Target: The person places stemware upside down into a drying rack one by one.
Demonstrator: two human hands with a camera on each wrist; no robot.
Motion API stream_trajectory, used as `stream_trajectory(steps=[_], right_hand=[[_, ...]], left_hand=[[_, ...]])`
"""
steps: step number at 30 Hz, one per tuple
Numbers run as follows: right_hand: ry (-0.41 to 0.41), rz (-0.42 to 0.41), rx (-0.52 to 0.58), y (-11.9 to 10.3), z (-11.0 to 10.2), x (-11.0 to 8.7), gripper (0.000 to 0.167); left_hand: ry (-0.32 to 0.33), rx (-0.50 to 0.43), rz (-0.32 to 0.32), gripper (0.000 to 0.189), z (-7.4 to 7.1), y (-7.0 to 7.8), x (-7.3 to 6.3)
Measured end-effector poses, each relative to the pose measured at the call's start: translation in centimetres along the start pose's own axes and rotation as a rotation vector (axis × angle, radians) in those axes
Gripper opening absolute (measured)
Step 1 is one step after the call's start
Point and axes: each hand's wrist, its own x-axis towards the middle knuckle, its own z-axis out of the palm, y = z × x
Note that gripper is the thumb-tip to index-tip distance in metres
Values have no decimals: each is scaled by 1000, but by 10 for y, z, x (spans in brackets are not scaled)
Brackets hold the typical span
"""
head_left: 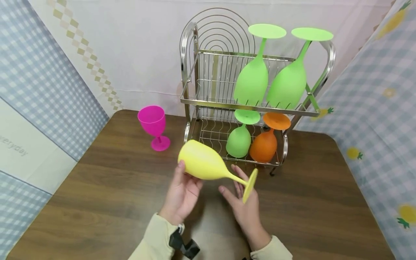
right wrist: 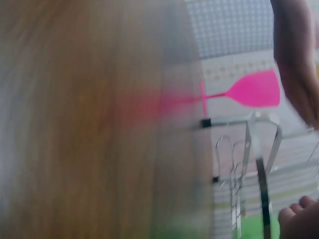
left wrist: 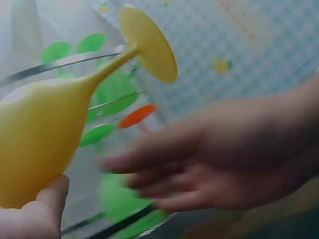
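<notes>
A yellow goblet [head_left: 203,160] lies tilted on its side in the air above the table, its foot pointing right. My left hand [head_left: 183,196] holds it by the bowl, thumb against the side near the rim. My right hand [head_left: 245,206] is beside the stem and foot, fingers extended and not closed round it; contact is unclear. In the left wrist view the right hand [left wrist: 219,154] is blurred, apart from the yellow goblet [left wrist: 40,134]. The right wrist view catches only some fingertips of the right hand [right wrist: 301,219] and a magenta goblet [right wrist: 256,89].
A two-tier metal dish rack [head_left: 250,106] stands at the back. Upside down on its upper tier are two green goblets [head_left: 251,81]; below are a smaller green goblet [head_left: 238,141] and an orange goblet [head_left: 264,146]. Left of the rack, the magenta goblet [head_left: 152,121] stands upright on the wooden table [head_left: 107,187].
</notes>
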Motion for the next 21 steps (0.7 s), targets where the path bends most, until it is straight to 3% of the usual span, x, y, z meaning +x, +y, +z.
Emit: stream_trajectory(steps=[4,9,15,21], right_hand=[[-51,-161,5,-2,8,-6,92],[-45,-309,-11,-3,12,-4,96],[-22,-324,-46,-3,13,-3,94],[-22,-340,-34,-7,12,1,90]], left_hand=[[17,-46,-137,54,3,-22,-5],[37,-103,-256,59,3,-35,-8],[18,-145,-302,58,2,-38,-8],[-12,-68,-301,58,-1,-36,-8]])
